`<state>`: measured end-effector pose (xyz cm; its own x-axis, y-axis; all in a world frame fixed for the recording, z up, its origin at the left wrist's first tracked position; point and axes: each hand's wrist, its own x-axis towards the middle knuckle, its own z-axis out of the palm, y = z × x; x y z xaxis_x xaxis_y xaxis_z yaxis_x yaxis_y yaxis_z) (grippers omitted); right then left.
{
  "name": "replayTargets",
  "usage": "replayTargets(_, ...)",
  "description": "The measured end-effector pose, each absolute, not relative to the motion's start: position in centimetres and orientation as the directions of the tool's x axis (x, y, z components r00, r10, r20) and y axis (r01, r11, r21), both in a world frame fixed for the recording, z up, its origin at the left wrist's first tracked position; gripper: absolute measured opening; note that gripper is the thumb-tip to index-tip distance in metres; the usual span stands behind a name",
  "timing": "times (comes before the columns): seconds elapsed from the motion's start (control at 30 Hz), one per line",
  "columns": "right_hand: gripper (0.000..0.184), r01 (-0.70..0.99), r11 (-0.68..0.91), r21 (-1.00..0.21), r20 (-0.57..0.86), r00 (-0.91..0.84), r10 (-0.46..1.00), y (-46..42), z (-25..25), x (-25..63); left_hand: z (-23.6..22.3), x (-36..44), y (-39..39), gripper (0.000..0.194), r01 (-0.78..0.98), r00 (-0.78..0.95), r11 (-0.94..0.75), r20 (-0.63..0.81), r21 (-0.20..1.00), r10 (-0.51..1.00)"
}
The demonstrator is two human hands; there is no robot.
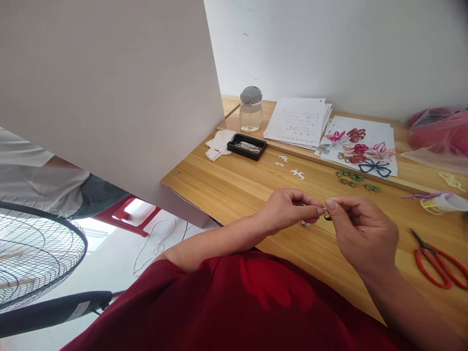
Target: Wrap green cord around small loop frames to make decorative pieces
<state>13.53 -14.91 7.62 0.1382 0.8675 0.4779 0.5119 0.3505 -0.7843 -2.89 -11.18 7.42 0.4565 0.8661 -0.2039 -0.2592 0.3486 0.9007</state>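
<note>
My left hand [290, 210] and my right hand [360, 224] meet above the wooden table, fingertips almost touching. Each is closed in a pinch on a small item between them, mostly hidden by the fingers. A little dark curved piece [328, 218] shows just under the right fingertips. Below the left fingertips, a small greenish piece [304, 223] is on the tabletop. Beyond the hands lie white curved cut-outs [297, 174] and several green looped pieces [349, 183]. Red-handled scissors [435, 258] rest to the right of my right hand.
A black tray [258, 155] of small bits sits beside a white cloth [220, 142] and a lidded bottle [251, 109]. Paper sheets [292, 122] and colourful knotted flowers [360, 148] line the back. A plastic cup [442, 202] stands right. A partition [120, 87] and fan [36, 253] are left.
</note>
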Motion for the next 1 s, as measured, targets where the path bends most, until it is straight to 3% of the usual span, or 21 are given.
replayTargets(0.3,0.016,0.44,0.306,-0.844,0.395,0.127,0.91,-14.8,7.7,13.9,7.6,-2.8,-11.4,0.033,-0.215,0.439,0.324,-0.205,0.921,0.875)
replayTargets(0.43,0.026,0.178,0.15,-0.973,0.161,0.049,0.986,-13.9,8.4,14.4,8.2,-3.0,-11.4,0.039,-0.231,0.471,0.35,-0.21,0.908,0.857)
replayTargets(0.53,0.034,-0.065,-0.034,-0.997,-0.033,-0.022,0.999,-13.0,8.4,14.8,8.5,-3.1,-11.4,0.043,-0.24,0.478,0.367,-0.22,0.899,0.85)
replayTargets(0.73,0.038,-0.202,-0.247,-0.948,-0.226,-0.123,0.966,-13.2,6.5,14.5,8.3,-3.2,-11.1,0.045,-0.309,0.47,0.351,-0.179,0.884,0.864)
replayTargets(0.87,0.033,-0.165,-0.27,-0.949,-0.247,-0.148,0.958,-14.7,5.4,14.2,7.7,-3.1,-10.8,0.047,-0.358,0.386,0.302,-0.154,0.884,0.909)
replayTargets(1.0,0.027,0.16,-0.005,-0.987,-0.023,-0.113,0.993,-16.1,6.3,14.4,7.0,-3.0,-10.5,0.047,-0.326,0.305,0.272,-0.171,0.905,0.937)
